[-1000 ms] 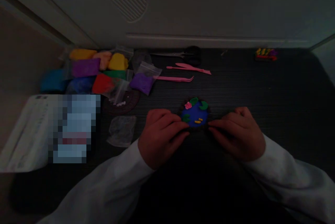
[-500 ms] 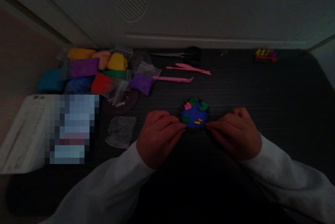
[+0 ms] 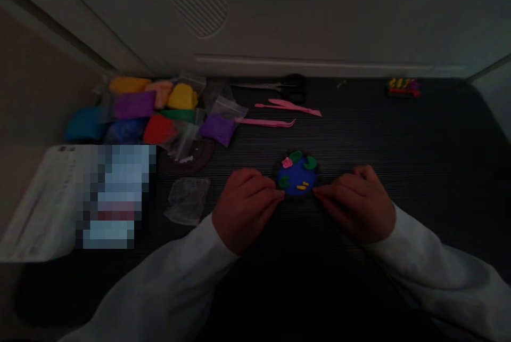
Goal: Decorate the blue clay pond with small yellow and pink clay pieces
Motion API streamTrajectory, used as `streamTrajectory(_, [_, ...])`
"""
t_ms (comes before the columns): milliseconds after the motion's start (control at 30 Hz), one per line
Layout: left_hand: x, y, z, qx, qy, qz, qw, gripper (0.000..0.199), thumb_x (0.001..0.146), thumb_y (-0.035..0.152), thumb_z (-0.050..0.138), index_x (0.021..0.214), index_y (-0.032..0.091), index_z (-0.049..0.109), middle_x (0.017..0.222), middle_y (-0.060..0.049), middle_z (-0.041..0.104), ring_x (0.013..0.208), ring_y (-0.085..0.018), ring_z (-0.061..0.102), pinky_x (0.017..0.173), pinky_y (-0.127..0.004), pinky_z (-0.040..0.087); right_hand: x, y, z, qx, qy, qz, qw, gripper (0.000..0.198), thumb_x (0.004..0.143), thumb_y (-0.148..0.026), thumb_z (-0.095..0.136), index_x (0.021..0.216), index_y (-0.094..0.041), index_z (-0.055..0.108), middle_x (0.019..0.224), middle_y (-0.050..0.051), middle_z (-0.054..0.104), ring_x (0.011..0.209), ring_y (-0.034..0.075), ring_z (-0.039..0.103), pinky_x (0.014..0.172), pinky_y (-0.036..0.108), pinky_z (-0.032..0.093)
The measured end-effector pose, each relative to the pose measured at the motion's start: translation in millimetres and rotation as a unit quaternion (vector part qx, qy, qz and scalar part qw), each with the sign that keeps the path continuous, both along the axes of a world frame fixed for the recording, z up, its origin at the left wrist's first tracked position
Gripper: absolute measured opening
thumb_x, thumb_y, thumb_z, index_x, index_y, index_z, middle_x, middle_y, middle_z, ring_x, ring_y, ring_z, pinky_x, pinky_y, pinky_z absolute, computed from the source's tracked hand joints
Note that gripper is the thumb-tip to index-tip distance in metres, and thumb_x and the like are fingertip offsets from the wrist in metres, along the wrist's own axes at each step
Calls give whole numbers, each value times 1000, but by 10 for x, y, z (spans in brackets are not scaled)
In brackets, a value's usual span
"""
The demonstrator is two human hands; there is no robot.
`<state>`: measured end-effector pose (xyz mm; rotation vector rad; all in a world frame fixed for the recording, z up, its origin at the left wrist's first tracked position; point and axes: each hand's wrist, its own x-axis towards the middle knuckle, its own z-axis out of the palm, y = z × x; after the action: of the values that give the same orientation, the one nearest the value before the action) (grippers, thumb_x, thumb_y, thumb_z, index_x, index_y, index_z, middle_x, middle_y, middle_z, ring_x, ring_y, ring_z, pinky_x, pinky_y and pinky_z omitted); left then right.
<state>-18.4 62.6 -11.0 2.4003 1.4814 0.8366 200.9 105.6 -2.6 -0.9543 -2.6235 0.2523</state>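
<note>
A round clay pond (image 3: 295, 174) rests on the dark ribbed table in front of me, with a blue centre and a dark bumpy rim. Green lily pads (image 3: 310, 163), a pink flower (image 3: 287, 162) and small yellow pieces (image 3: 302, 186) sit on its blue surface. My left hand (image 3: 248, 208) pinches the rim at the lower left, fingers pressed together. At the lower right edge, my right hand (image 3: 355, 203) grips the rim with thumb and fingers closed. The fingertips partly cover the rim there.
Bagged coloured clay (image 3: 133, 105) lies at the back left. Pink tweezers (image 3: 267, 122), pink modelling tools (image 3: 293, 107) and black scissors (image 3: 293, 87) lie behind the pond. A clear bag (image 3: 187, 201), a paper sheet (image 3: 43, 203) and a blurred-out screen (image 3: 115, 198) are left; a colourful clay piece (image 3: 403, 87) is back right.
The view has shifted slightly, so the surroundings sit a little further right and lower at the back. Both hands keep their hold on the clay pond, which has hardly moved.
</note>
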Motion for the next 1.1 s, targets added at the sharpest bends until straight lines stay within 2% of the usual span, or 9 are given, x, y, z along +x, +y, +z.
streamTrajectory(133, [-19,0,28,-19,-16,2,1000,14,69,20,58,83,20,63,79,-2,61,79,-15,49,73,-30,41,16,3,17,-16,24,-5,1000,15,74,-23,51,87,-19,59,64,0,59,57,10,49,65,31,26])
streamTrajectory(367, [-62,21,53,-4,-19,71,997,15,69,22,58,83,17,63,76,-3,60,75,-14,50,70,-29,43,40,19,-18,-14,27,-4,1000,16,74,-21,50,87,-19,59,65,0,59,57,10,49,64,31,27])
streamTrajectory(733, [-80,23,30,-4,-37,68,997,14,68,22,59,80,17,64,74,-3,61,72,-13,51,68,-28,44,45,18,-16,-24,22,-12,999,15,75,-21,49,87,-19,59,68,0,60,59,10,50,64,31,27])
streamTrajectory(900, [-87,57,52,-14,-49,99,994,20,70,21,57,89,17,62,82,-4,61,78,-14,52,72,-29,44,74,41,-13,-13,29,-59,998,20,75,-24,50,93,-19,58,62,-1,58,55,10,49,62,29,28])
streamTrajectory(1100, [-95,97,16,-15,-48,74,996,16,72,20,54,85,20,63,80,-2,63,75,-13,53,70,-28,44,79,72,-55,-17,12,-64,998,17,76,-26,49,88,-21,60,66,-1,60,58,10,51,63,29,27])
